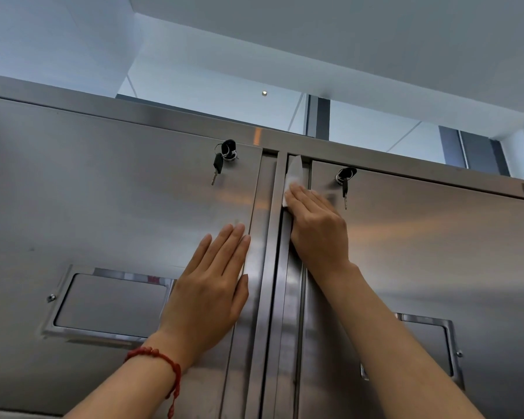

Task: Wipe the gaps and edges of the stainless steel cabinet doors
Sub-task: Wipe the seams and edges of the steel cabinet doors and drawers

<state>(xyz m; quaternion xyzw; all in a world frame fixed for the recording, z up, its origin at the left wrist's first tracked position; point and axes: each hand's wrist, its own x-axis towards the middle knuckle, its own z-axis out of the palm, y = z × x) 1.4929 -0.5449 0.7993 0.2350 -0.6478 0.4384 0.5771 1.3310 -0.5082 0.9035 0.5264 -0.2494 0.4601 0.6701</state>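
Head view: right hand (316, 225) presses white wipe (292, 176) into brushed-steel doors' (118, 192) gap; left hand (212, 285) flat, fingers spread.

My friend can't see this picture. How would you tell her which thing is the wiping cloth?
Find the two big steel cabinet doors and the tall gap running between them. Near the top of that gap, just left of the right door's keys, the right hand presses something against the edge. That is the cloth: the only white, soft thing among all the grey metal.
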